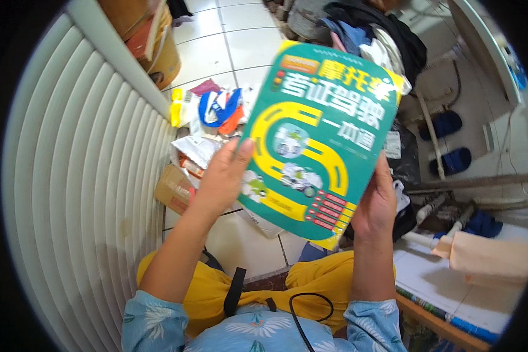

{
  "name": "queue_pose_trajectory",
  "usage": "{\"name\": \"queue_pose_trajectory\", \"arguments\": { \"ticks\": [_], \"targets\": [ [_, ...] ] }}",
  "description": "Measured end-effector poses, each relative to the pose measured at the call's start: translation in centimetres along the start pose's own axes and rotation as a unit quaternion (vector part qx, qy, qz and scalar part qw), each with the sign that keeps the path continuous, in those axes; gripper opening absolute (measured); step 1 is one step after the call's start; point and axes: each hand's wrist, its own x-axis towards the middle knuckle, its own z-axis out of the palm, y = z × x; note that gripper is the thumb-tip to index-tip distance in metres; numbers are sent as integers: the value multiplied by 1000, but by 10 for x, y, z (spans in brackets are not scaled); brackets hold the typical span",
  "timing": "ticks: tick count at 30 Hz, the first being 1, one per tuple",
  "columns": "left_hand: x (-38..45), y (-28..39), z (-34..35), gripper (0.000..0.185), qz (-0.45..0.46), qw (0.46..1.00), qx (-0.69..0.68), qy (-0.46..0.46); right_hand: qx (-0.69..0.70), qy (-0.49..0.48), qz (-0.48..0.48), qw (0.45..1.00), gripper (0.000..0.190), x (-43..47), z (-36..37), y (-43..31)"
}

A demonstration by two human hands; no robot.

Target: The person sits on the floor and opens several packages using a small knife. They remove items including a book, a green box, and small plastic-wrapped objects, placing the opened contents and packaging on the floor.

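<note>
Both my hands hold a green book (264,119) with a yellow winding road and motorcycles on its cover. The book bears large writing and is tilted, its top leaning to the right. My left hand (224,176) grips the lower left edge, thumb on the cover. At the lower right edge is my right hand (376,198), its fingers hidden behind the book. Below and beyond the left side of the book, the floor carries a blue, white and orange wrapper (220,108), a white plastic mailer bag (193,149) and a brown cardboard box (172,187).
A ribbed white shutter door (88,176) rises close on the left. Past it stands a yellow bucket (167,57). Clothes (387,44) are heaped at the upper right. Blue slippers (451,160) lie by pipes at right. A peach-coloured cloth-like item (488,259) rests on the white surface.
</note>
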Motion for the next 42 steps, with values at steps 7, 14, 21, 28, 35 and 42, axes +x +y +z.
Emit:
{"name": "queue_pose_trajectory", "arguments": {
  "ticks": [7, 14, 21, 28, 35, 42],
  "targets": [
    [-1, -45, 20, 47, -67, 994, -80, -33, 6, 34, 72, 997, 52, -7, 13, -4],
    [3, -66, 7, 44, -102, 991, -90, 21, -205, -69, 208, 954, 50, -19, 9, -5],
    [16, -30, -51, 36, 27, 974, 219, 60, -172, 37, 173, 969, 34, 10, -40, 65],
    [27, 24, -136, 28, 132, 960, 97, 228, 7, 58, 177, 983, 37, 84, -4, 222],
    [45, -9, -137, 25, 77, 965, 178, 177, -15, 5, 366, 930, 44, 110, 39, 353],
    [58, -31, -134, 20, 60, 967, 216, 118, -645, -38, -115, 754, 42, 75, -97, 322]
  ]
}}
